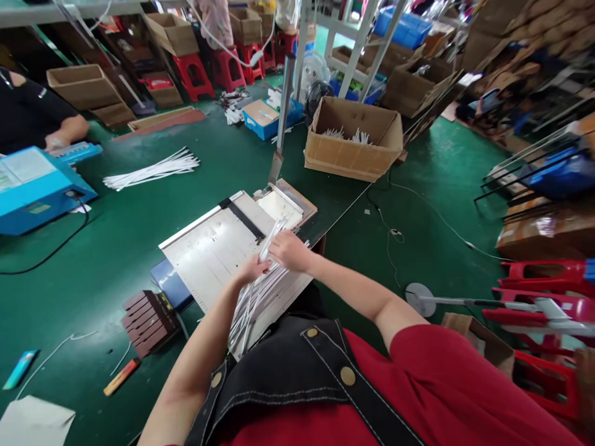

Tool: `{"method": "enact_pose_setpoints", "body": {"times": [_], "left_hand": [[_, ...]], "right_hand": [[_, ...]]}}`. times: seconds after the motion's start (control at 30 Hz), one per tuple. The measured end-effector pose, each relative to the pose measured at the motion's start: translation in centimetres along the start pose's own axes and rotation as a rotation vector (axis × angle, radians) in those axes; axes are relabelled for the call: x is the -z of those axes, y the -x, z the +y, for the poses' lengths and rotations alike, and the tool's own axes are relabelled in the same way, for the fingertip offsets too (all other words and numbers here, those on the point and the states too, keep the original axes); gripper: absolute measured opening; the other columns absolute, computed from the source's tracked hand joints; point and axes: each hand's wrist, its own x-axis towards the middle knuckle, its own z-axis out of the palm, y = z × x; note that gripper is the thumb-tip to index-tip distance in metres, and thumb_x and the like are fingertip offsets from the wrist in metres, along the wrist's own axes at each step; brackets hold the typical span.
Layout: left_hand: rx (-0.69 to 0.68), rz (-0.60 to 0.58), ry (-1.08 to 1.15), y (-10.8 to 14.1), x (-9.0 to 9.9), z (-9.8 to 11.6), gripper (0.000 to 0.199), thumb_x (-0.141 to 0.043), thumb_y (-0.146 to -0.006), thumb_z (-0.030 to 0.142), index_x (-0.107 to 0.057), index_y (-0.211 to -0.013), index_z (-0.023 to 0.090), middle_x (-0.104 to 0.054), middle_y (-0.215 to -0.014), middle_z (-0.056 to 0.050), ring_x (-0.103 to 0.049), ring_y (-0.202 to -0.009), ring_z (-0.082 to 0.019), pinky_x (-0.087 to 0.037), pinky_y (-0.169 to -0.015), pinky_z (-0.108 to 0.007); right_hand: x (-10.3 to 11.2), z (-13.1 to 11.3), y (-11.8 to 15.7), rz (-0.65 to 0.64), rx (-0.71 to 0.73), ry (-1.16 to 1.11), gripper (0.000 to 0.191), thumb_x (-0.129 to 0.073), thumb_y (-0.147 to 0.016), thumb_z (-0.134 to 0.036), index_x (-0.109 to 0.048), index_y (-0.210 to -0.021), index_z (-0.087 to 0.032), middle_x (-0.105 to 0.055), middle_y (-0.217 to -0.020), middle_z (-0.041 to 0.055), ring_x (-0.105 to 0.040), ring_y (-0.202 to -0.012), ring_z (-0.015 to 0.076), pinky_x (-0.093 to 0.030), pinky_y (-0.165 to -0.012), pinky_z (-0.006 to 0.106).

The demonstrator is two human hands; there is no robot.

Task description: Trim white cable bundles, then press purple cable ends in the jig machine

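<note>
A small bundle of thin white strips (pixel 273 236) rises at a slant between my two hands. Around its lower part my left hand (pixel 253 269) is closed. My right hand (pixel 290 250) has its fingers curled against the bundle's right side, gripping it too. Beneath both hands lies a guillotine paper cutter (pixel 199 251) with a pale board and a black bar (pixel 242 219) across it. Its long metal blade arm (pixel 284 102) stands raised at the far end. More long white strips (pixel 258 294) lie loosely over the board's near side, partly hidden by my hands.
A cardboard box (pixel 353 155) with white pieces stands beyond the cutter. White strips (pixel 153 170) lie on the green table near a blue machine (pixel 39 189), where another person's hand (pixel 58 141) rests. A brown ridged block (pixel 146 322) and an orange-handled cutter knife (pixel 121 376) lie left.
</note>
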Motion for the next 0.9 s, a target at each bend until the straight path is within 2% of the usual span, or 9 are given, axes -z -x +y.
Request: {"method": "enact_pose_setpoints", "body": {"times": [0.1,0.23,0.4,0.5,0.57,0.63,0.73,0.83,0.9], "left_hand": [[-0.019,-0.084,0.167,0.6,1.6,0.1,0.046,-0.065,-0.066,0.065,-0.052,-0.068,0.021,-0.06,-0.06,-0.003,-0.059,-0.06,-0.019,-0.05,-0.065,-0.034],[-0.018,-0.119,0.338,3.4,4.8,0.1,0.063,-0.07,-0.059,0.079,-0.048,-0.068,0.02,-0.053,-0.061,0.0,-0.06,-0.058,-0.018,-0.055,-0.067,-0.038],[-0.059,0.071,0.695,10.3,11.4,1.6,0.048,-0.087,-0.059,0.059,-0.067,-0.086,0.026,-0.046,-0.061,0.003,-0.038,-0.044,-0.009,-0.039,-0.044,-0.028],[-0.159,0.179,0.696,13.2,13.5,4.1,0.036,-0.083,-0.066,0.059,-0.069,-0.082,0.031,-0.048,-0.061,0.001,-0.035,-0.045,-0.01,-0.036,-0.042,-0.029],[-0.204,0.181,0.66,13.3,13.2,6.1,0.04,-0.085,-0.065,0.061,-0.068,-0.081,0.029,-0.051,-0.061,0.001,-0.039,-0.047,-0.011,-0.038,-0.043,-0.029],[-0.239,0.143,0.592,12.2,12.0,8.0,0.051,-0.087,-0.059,0.066,-0.064,-0.075,0.023,-0.053,-0.06,0.0,-0.046,-0.048,-0.012,-0.041,-0.044,-0.029],[-0.369,0.103,0.405,10.1,10.1,9.9,0.061,-0.079,-0.064,0.075,-0.057,-0.065,0.019,-0.054,-0.058,-0.001,-0.053,-0.05,-0.015,-0.046,-0.047,-0.031],[-0.514,0.13,0.299,9.2,9.9,10.4,0.06,-0.068,-0.074,0.078,-0.058,-0.067,0.019,-0.058,-0.06,-0.004,-0.057,-0.053,-0.018,-0.052,-0.052,-0.035],[-0.563,0.16,0.249,9.3,10.6,9.7,0.06,-0.064,-0.077,0.079,-0.063,-0.071,0.019,-0.063,-0.067,-0.007,-0.063,-0.063,-0.022,-0.057,-0.064,-0.041]], "right_hand": [[-4.8,-1.1,1.4,0.05,-0.02,-0.132,0.037,-0.047,-0.103,-0.038,-0.069,-0.115,-0.011,-0.07,-0.117,0.0176,-0.063,-0.112,0.0272,-0.046,-0.102,0.043],[-11.5,-1.1,2.1,-0.032,-0.042,-0.156,0.07,-0.072,-0.086,-0.055,-0.058,-0.14,-0.014,-0.049,-0.151,0.0202,-0.043,-0.143,0.0359,-0.034,-0.118,0.056],[-13.3,-0.7,4.4,-0.08,-0.001,-0.302,0.054,-0.061,-0.097,-0.039,-0.054,-0.146,-0.016,-0.04,-0.159,0.0154,-0.029,-0.153,0.0293,-0.015,-0.128,0.051],[-9.3,-1.0,2.3,-0.076,-0.1,-0.559,0.066,-0.071,-0.091,-0.038,-0.051,-0.147,-0.01,-0.031,-0.162,0.0205,-0.023,-0.155,0.0313,-0.011,-0.129,0.049],[-4.6,-1.4,-1.1,-0.006,-0.128,-0.887,0.073,-0.07,-0.091,-0.039,-0.042,-0.152,-0.009,-0.027,-0.163,0.0212,-0.027,-0.154,0.0287,-0.023,-0.126,0.044],[0.9,-2.1,-4.9,0.084,-0.001,-1.312,0.066,-0.058,-0.099,-0.041,-0.036,-0.155,-0.014,-0.04,-0.158,0.0183,-0.04,-0.148,0.0234,-0.039,-0.118,0.039],[8.4,-3.3,-8.6,0.152,0.23,-1.76,0.062,-0.072,-0.088,-0.049,-0.053,-0.138,-0.017,-0.068,-0.13,0.015,-0.066,-0.119,0.0227,-0.054,-0.101,0.037],[12.8,-4.7,-8.8,0.185,0.228,-1.843,0.047,-0.087,-0.073,-0.043,-0.064,-0.104,-0.016,-0.075,-0.086,0.0052,-0.072,-0.083,0.0178,-0.061,-0.081,0.032],[14.2,-5.6,-8.0,0.213,0.209,-1.781,0.035,-0.085,-0.076,-0.038,-0.064,-0.093,-0.016,-0.071,-0.075,0.0013,-0.069,-0.073,0.0146,-0.061,-0.072,0.028]]}}
